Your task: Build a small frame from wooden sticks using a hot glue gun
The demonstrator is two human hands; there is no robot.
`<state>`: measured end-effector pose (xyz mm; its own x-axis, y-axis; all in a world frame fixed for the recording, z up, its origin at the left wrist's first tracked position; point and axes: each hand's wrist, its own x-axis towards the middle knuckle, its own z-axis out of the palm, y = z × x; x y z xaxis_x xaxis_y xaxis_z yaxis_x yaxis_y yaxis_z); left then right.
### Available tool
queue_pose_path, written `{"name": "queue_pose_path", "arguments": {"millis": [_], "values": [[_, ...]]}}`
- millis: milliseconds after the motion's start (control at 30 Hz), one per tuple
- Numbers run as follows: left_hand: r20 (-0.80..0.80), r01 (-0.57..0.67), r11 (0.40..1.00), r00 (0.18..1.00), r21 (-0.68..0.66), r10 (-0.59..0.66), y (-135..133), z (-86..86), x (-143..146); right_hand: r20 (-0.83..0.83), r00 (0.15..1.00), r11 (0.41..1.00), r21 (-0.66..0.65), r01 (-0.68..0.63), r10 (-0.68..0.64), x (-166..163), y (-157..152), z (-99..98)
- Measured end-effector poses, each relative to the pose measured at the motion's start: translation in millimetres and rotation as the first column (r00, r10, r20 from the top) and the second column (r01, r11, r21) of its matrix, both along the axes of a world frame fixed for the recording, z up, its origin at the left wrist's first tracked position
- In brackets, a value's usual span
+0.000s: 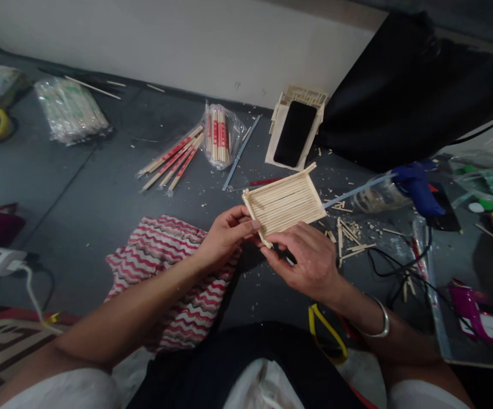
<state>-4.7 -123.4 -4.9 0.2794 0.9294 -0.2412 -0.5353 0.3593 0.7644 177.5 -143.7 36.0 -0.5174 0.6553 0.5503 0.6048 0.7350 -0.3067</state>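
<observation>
A small tray-like panel of wooden sticks (287, 201), laid side by side with raised stick edges, is held above the dark table. My left hand (232, 232) pinches its left edge, thumb on top and fingers beneath. My right hand (306, 255) is at the panel's near left corner, thumb and index finger closing around that corner; its other fingers are curled. Just past the panel's right side, a blue hot glue gun (417, 184) has a long pale glue stick (357, 190) sticking out toward the panel.
Cut stick pieces (349, 236) litter the table right of the panel. A phone (295, 133) rests on a stick-built piece at the back. Packaged chopsticks (218, 136) and a bag of sticks (71, 111) lie left. Striped cloth (161, 255) sits beneath my left forearm. Yellow-handled scissors (327, 335) are near my lap.
</observation>
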Motion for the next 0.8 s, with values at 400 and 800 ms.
{"name": "queue_pose_path", "arguments": {"millis": [400, 800], "values": [[-0.02, 0.004, 1.0, 1.0, 0.019, -0.004, -0.5, -2.6, -0.6, -0.004, 1.0, 0.999, -0.044, -0.021, 0.021, 1.9, -0.9, 2.7], [-0.029, -0.035, 0.999, 0.999, 0.022, 0.036, -0.8, 2.7, 1.1, -0.03, 0.999, 1.0, -0.015, -0.017, 0.016, 1.1, -1.7, 3.8]]}}
